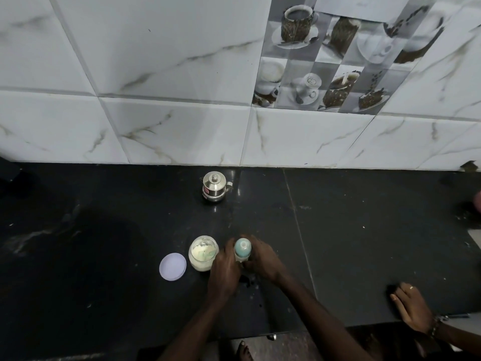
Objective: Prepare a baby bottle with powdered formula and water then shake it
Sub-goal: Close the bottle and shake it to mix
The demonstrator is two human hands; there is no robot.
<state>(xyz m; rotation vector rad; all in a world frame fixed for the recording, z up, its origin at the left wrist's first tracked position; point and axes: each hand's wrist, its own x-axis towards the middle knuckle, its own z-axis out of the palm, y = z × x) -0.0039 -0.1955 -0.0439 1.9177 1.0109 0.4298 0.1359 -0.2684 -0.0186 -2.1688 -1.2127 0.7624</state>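
A baby bottle with a pale teal top stands upright on the black counter. My left hand wraps around its left side and my right hand grips its right side, both low on the body, which they mostly hide. Just left of the bottle stands an open glass jar of white powder. The jar's lilac lid lies flat on the counter further left.
A small steel kettle with a lid stands near the tiled wall, behind the bottle. Another person's hand, wearing a ring and a bracelet, rests on the counter's front edge at the right. My bare foot shows below the counter edge.
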